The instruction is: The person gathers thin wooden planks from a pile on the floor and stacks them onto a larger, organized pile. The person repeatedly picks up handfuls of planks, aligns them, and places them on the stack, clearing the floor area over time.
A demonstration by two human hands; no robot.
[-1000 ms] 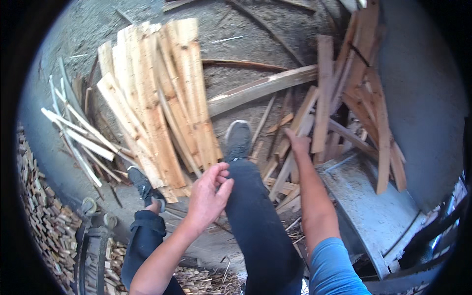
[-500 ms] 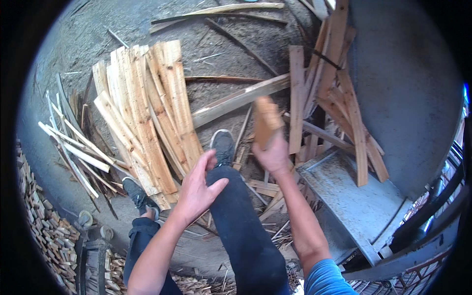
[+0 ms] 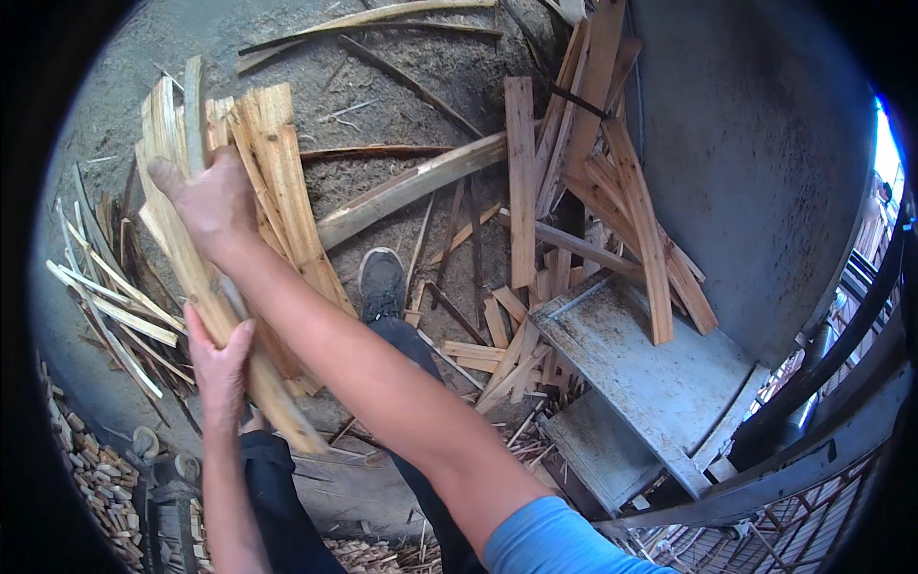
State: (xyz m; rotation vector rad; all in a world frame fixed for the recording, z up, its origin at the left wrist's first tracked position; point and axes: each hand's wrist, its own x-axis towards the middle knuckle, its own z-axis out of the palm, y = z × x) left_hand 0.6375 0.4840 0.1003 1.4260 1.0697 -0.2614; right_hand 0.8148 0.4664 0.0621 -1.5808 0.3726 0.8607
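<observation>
My right hand (image 3: 215,206) reaches across to the left, its fingers wrapped round a long wooden board (image 3: 273,397) that is tilted above a stack of boards. A narrow greyish strip of wood (image 3: 194,105) stands out beyond that hand; whether it is held too, I cannot tell. Lower down, my left hand (image 3: 220,359) grips the same board, thumb on top and fingers along its left edge. Beneath and beside lies the stack of pale, knotty boards (image 3: 301,215), partly hidden by my right hand and forearm.
Thin offcuts (image 3: 124,320) lie left of the stack. A squared timber (image 3: 411,191) crosses the ground ahead. On the right, planks (image 3: 655,258) lean on a grey metal step (image 3: 641,354) beside a large metal panel (image 3: 755,163). My shoe (image 3: 382,282) stands between.
My right hand has swung left from beside the leaning planks and now grips a board; the short piece of wood it held is out of it. My left hand has moved left and closed on the board.
</observation>
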